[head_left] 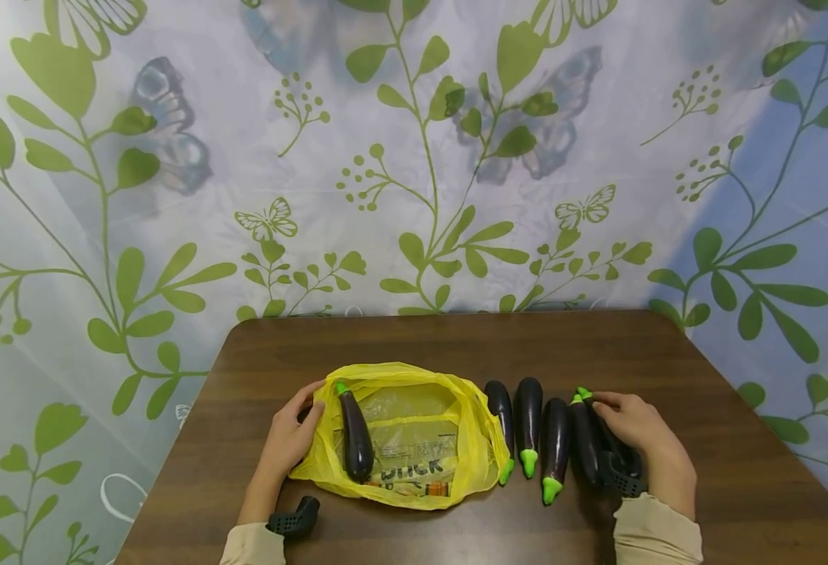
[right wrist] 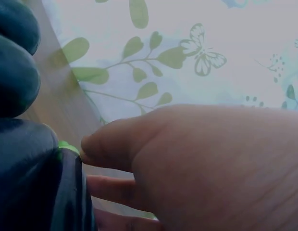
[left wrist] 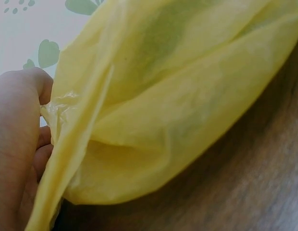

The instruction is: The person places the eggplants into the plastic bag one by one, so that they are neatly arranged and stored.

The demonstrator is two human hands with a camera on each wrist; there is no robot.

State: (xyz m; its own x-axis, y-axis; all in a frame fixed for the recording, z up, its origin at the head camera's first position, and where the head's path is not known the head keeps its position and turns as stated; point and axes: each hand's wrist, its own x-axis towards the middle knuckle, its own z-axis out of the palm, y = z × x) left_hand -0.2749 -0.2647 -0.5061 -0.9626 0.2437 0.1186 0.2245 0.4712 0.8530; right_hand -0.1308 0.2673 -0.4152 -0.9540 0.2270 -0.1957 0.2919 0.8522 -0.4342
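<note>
Yellow bag (head_left: pixel 483 464) on table (head_left: pixel 456 337), one eggplant (head_left: pixel 357 439) inside.
The left hand (head_left: pixel 292 431) pinches the bag's left rim; the contained eggplant lies along that side. Right of the bag, further eggplants (head_left: pixel 556 439) lie in a row. The right hand (head_left: pixel 636 428) is at the stem (head_left: pixel 584 391) farthest from the bag; cannot tell whether it pinches.

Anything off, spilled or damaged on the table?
No spill or damage visible. One mismatch: three eggplants lie with green caps toward the person, but the two by the right hand point caps away.
</note>
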